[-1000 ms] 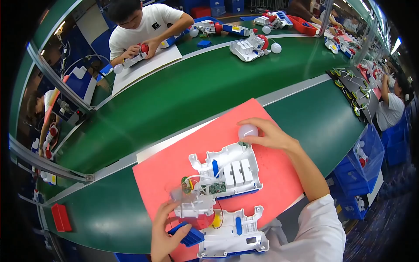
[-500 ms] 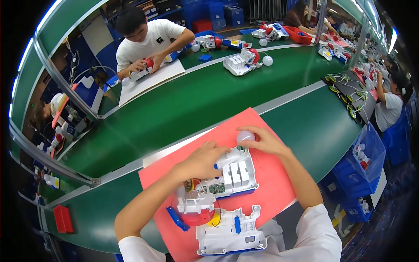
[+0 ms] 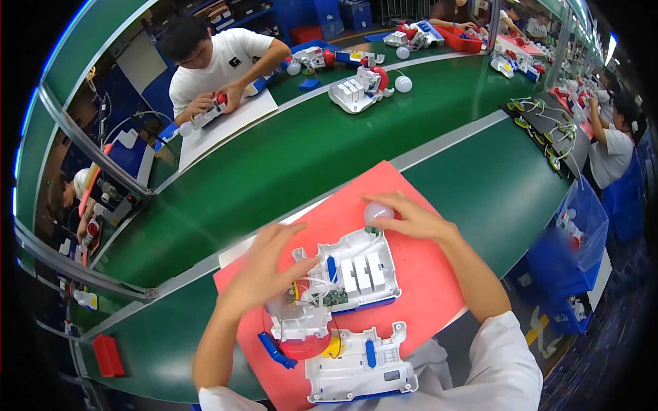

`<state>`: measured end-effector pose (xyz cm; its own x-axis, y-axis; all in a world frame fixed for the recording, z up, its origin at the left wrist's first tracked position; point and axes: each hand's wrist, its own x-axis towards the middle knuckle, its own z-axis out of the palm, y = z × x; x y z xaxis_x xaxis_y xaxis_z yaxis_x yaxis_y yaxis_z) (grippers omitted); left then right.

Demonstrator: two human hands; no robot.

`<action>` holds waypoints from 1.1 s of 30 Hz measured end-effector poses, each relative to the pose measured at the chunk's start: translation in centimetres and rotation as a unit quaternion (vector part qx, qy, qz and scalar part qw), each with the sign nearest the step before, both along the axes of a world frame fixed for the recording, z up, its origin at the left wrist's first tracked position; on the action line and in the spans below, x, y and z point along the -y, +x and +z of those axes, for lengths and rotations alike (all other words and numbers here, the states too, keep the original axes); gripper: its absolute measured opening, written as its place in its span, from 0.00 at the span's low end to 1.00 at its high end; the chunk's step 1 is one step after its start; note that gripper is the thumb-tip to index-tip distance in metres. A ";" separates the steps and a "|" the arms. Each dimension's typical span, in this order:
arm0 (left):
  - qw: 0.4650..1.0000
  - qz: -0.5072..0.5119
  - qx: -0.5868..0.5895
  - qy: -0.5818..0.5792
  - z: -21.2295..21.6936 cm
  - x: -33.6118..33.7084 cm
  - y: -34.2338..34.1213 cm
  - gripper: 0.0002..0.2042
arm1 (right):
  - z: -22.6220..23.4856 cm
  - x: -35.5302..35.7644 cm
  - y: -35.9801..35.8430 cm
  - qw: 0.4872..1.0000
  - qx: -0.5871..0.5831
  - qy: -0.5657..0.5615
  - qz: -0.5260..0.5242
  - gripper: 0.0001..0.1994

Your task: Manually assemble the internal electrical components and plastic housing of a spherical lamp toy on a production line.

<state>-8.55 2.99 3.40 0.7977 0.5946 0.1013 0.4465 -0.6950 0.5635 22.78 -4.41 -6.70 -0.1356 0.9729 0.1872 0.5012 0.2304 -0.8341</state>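
My right hand (image 3: 418, 218) has its fingers curled round a translucent white bulb (image 3: 378, 213) at the far end of an opened white plastic housing (image 3: 392, 264). In this housing lie white rectangular blocks (image 3: 363, 274), a green circuit board (image 3: 334, 298) and loose wires. My left hand (image 3: 264, 268), slightly blurred, hovers with fingers apart over the housing's left side and holds nothing. Below that hand sit a red round part (image 3: 301, 347) and a blue bracket (image 3: 277, 351). Closest to me is a second white shell half (image 3: 356, 370), beside a yellow piece (image 3: 334, 344).
A pink mat (image 3: 418, 301) lies under the work on the green table (image 3: 473, 161). Beyond runs a green belt (image 3: 267, 164) with a white-and-red assembly (image 3: 360, 89). A co-worker (image 3: 223, 68) handles parts opposite. A red bin (image 3: 108, 356) stands left; blue crates (image 3: 558, 267) are at right.
My left hand has lifted off the housing and drawn back to the left, its fingers spreading. My right hand stays at the bulb. The whole view has shifted slightly.
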 end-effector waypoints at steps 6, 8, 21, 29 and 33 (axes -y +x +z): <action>0.964 0.205 0.154 -0.069 -4.1 10.5 -10.8 0.46 | 3.4 0.9 -1.0 0.981 0.082 0.154 -0.084 0.31; 0.947 0.239 0.147 -0.154 -6.7 13.4 -12.4 0.51 | 5.1 1.0 -4.8 0.982 0.066 0.172 0.049 0.30; 0.874 0.244 0.296 -0.298 -4.6 6.7 -12.8 0.30 | 6.8 1.5 -15.1 0.971 0.046 -0.068 0.226 0.40; 0.959 0.276 0.059 0.019 -6.9 -3.2 -9.4 0.31 | 4.1 0.3 -13.4 0.918 -0.325 -0.073 0.215 0.37; 0.949 0.261 0.064 0.163 -8.9 -2.3 -9.5 0.31 | 5.2 0.6 -13.0 0.883 -0.434 -0.126 0.130 0.37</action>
<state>-18.08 5.26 -5.46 0.3722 0.8261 0.4230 0.7203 -0.5445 0.4297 9.76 -5.05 -1.51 -0.2730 0.9553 0.1132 -0.3938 -0.0036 -0.9192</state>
